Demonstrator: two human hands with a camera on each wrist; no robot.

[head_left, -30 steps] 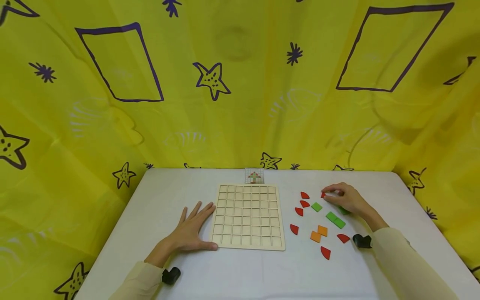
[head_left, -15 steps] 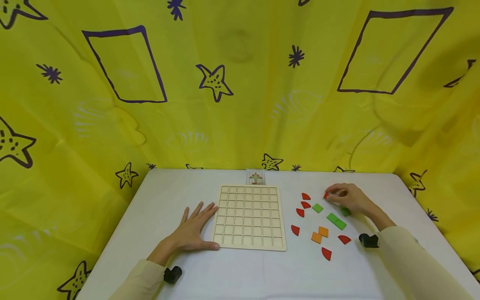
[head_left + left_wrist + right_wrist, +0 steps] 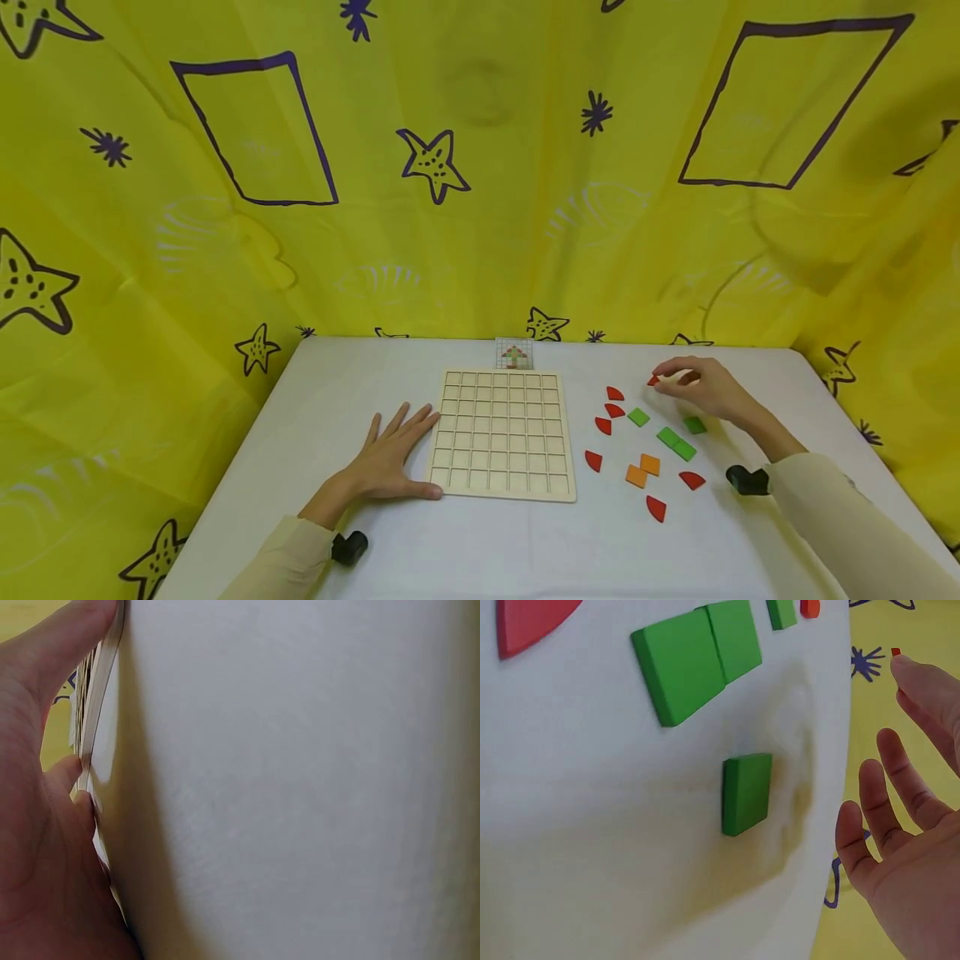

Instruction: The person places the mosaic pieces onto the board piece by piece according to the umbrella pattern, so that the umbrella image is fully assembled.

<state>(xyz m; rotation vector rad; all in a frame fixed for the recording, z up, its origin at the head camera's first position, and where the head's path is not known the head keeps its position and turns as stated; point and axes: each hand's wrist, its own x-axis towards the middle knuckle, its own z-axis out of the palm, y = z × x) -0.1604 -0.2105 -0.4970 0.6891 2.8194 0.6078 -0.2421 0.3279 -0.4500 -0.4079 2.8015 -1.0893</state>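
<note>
My right hand (image 3: 705, 389) pinches a red quarter-circle piece (image 3: 653, 380) between thumb and index finger, raised over the table's right side; in the right wrist view only a bit of the red piece (image 3: 895, 652) shows past the fingertips. My left hand (image 3: 386, 461) lies with spread fingers against the left edge of a wooden grid board (image 3: 498, 435), thumb at its lower corner. In the left wrist view the left hand (image 3: 45, 825) touches the board's edge (image 3: 97, 705). The board's cells hold no pieces. A green square (image 3: 694, 425) lies beneath the right wrist.
Right of the board lie several red quarter-circle pieces (image 3: 593, 461), several green squares (image 3: 667, 437) and two orange squares (image 3: 636, 476). Behind the board is a small pattern card (image 3: 514, 353). A yellow printed curtain (image 3: 495, 250) surrounds the white table (image 3: 480, 550).
My right hand has lifted the red piece off the table and moved slightly up and away, uncovering the green square under it. The left hand stays at the board.
</note>
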